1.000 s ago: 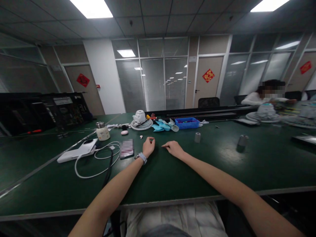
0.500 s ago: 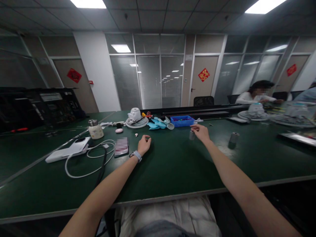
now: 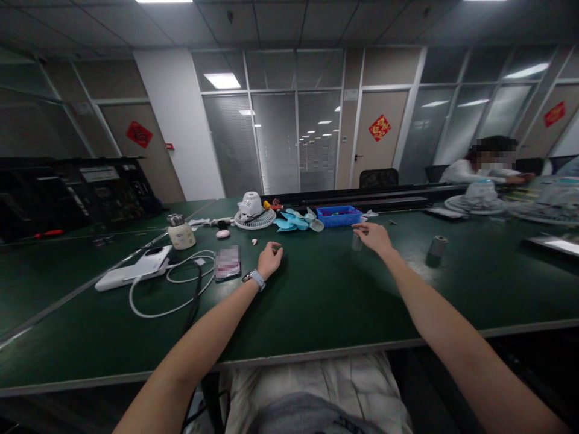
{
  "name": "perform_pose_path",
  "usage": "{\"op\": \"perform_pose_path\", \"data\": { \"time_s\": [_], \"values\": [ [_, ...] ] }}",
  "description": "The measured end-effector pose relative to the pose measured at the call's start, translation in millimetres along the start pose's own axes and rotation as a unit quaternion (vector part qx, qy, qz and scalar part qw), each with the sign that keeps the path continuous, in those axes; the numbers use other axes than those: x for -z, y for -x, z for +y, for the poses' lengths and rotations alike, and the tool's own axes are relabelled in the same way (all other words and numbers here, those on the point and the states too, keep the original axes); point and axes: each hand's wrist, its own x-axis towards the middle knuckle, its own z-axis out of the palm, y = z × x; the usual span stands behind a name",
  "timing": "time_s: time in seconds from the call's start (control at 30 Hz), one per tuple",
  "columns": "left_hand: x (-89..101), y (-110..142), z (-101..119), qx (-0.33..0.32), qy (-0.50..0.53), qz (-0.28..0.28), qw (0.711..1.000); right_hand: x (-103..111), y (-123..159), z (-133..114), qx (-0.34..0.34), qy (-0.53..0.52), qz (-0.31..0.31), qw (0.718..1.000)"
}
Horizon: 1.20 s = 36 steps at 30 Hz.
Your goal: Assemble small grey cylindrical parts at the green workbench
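Note:
My left hand (image 3: 270, 260) rests on the green tabletop (image 3: 312, 301), its fingers loosely curled, thumb and forefinger apart with nothing between them. A watch (image 3: 256, 278) is on that wrist. At the right, my right hand (image 3: 374, 237) has its fingertips on the top end of a small grey metal cylinder (image 3: 357, 243), which is upright and partly covered by the fingers. A second metal cylinder (image 3: 436, 246) stands farther right. Beyond the hands lie light-blue fan blades (image 3: 292, 221) and a blue tray (image 3: 339, 217) with small parts in it.
A white fan body (image 3: 250, 205) lies on its grille at the back. To the left are a phone (image 3: 227, 263), a power bank (image 3: 131, 276) with a looped cable, a bottle (image 3: 181, 232) and a pink case (image 3: 222, 234). Another person (image 3: 488, 163) sits at the far right.
The whole view has shifted slightly, so things on the table appear higher and farther right. Both hands stay at nearly the same places; the right forefinger looks a little straighter.

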Motion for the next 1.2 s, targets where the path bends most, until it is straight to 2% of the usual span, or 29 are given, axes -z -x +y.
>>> {"op": "perform_pose_path", "data": {
  "time_s": [0.1,0.17,0.33,0.43,0.5,0.57,0.67,0.77,0.87,0.97,1.13,1.2],
  "values": [
    [0.1,0,1,0.003,-0.006,0.001,1.000,-1,-1,4,-0.017,-0.023,0.020,0.999],
    [0.1,1,1,0.002,-0.005,-0.002,1.000,-4,-1,11,-0.051,-0.045,0.025,0.997],
    [-0.2,0,-2,-0.008,0.001,-0.007,1.000,-15,0,23,-0.165,-0.043,-0.085,0.982],
    [-0.7,-1,-2,-0.014,0.005,-0.005,1.000,-23,4,7,-0.199,-0.023,-0.058,0.978],
    [-0.9,0,0,-0.027,0.015,-0.005,1.000,-34,10,-18,-0.187,-0.067,-0.050,0.979],
    [-0.4,4,5,-0.050,0.038,-0.009,0.998,-50,20,-52,-0.141,-0.161,-0.071,0.974],
    [1.5,11,16,-0.108,0.079,-0.015,0.991,-77,37,-104,-0.066,-0.304,-0.125,0.942],
    [3.6,20,28,-0.179,0.093,-0.017,0.979,-97,53,-136,-0.023,-0.371,-0.151,0.916],
    [4.0,26,36,-0.218,0.086,-0.020,0.972,-103,61,-144,0.006,-0.381,-0.153,0.912],
    [1.9,25,40,-0.228,0.077,-0.019,0.971,-102,64,-141,0.020,-0.392,-0.155,0.907],
    [-1.3,15,37,-0.178,0.089,-0.019,0.980,-99,66,-141,0.022,-0.448,-0.167,0.878],
    [-0.5,11,34,-0.160,0.083,-0.028,0.983,-97,68,-143,0.015,-0.455,-0.167,0.875]
  ]
}}
